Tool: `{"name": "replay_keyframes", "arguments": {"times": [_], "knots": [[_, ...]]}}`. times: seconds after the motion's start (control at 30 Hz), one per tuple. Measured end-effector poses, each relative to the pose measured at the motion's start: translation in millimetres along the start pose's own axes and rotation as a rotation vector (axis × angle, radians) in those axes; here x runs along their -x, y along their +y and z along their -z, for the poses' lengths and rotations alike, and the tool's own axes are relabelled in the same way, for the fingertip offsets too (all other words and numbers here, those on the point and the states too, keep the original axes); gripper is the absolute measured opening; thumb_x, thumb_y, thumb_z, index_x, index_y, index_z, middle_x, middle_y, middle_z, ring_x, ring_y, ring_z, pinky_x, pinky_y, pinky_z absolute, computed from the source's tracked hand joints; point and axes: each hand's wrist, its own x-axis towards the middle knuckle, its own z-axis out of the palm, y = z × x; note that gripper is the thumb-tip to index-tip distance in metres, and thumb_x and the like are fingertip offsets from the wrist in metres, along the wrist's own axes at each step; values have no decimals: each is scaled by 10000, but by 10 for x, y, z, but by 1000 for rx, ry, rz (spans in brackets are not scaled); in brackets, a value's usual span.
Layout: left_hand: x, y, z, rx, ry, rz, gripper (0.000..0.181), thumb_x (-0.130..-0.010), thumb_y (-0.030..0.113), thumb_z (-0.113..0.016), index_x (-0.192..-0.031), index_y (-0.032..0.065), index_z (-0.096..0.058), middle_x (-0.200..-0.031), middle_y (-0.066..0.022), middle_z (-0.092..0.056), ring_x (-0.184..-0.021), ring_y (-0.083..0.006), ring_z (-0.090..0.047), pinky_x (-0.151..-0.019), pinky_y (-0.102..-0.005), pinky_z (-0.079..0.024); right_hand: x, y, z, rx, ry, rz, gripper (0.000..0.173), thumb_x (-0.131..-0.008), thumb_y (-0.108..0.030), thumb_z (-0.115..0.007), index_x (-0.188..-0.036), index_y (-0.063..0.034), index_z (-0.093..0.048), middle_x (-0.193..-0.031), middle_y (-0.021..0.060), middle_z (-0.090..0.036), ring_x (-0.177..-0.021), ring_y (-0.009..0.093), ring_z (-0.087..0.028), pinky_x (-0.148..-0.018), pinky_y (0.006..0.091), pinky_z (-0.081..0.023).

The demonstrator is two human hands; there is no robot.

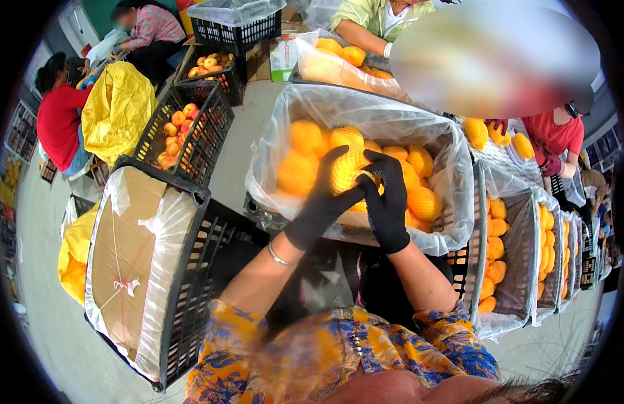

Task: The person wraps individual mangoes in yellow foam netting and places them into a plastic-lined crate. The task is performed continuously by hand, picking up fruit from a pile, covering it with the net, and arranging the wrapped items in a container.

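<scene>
Both my hands wear black knit gloves and meet over a black plastic crate lined with translucent plastic film (453,171). Between them is a round fruit in a yellow foam net sleeve (346,169). My left hand (324,202) has its fingers and thumb around the fruit's left and lower side. My right hand (387,199) touches the fruit's right side with bent fingertips. Beneath and around lie several more fruits in yellow foam nets (424,203); those at the left show blurred through the film.
A tied crate with a cardboard top (135,262) stands at left, behind it crates of red-yellow fruit (178,123) and a yellow sack (117,108). Lined crates of netted fruit (496,247) stand in a row at right. Co-workers (554,131) sit around; a blurred patch hides the upper right.
</scene>
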Motion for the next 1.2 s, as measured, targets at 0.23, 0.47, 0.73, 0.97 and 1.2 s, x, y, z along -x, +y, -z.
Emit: {"name": "replay_keyframes", "arguments": {"times": [0.23,0.47,0.73,0.97,1.2], "knots": [[59,9,-18,206,47,111,449,-939,99,-516,-1369,19,-415,-1345,-96,-476,-1255,-193,-439,-1063,-319,-349,-72,-106,159,303,-58,138,212,-845,-65,-641,-1056,-56,-621,-922,145,-653,-793,322,-654,-701,370,-514],[98,61,-14,273,56,129,367,-956,144,-472,-1293,1,-496,-1250,-98,-560,-1162,-191,-526,-1026,-318,-391,-75,-237,247,453,-143,156,188,-818,-93,-666,-999,-69,-621,-895,127,-651,-739,318,-653,-629,395,-508],[100,71,1,421,-55,198,355,-959,135,-463,-1292,16,-495,-1265,-86,-534,-1154,-159,-514,-1011,-304,-398,-138,-273,315,351,-107,120,143,-814,-112,-665,-937,-58,-617,-857,120,-636,-737,319,-637,-639,393,-494],[49,-51,93,461,-116,229,387,-1010,155,-457,-1362,-4,-432,-1330,-108,-511,-1229,-178,-496,-1057,-342,-397,-212,-143,370,255,-364,191,512,-815,-192,-712,-1269,-47,-524,-1266,188,-551,-1203,350,-510,-1007,401,-408],[-24,27,312,347,-234,503,389,-997,194,-530,-1311,-28,-470,-1297,-122,-550,-1210,-206,-524,-1025,-337,-431,-156,189,323,-219,-282,-283,555,-911,-172,-644,-1385,10,-420,-1294,167,-559,-1194,242,-522,-1021,345,-385]]}}
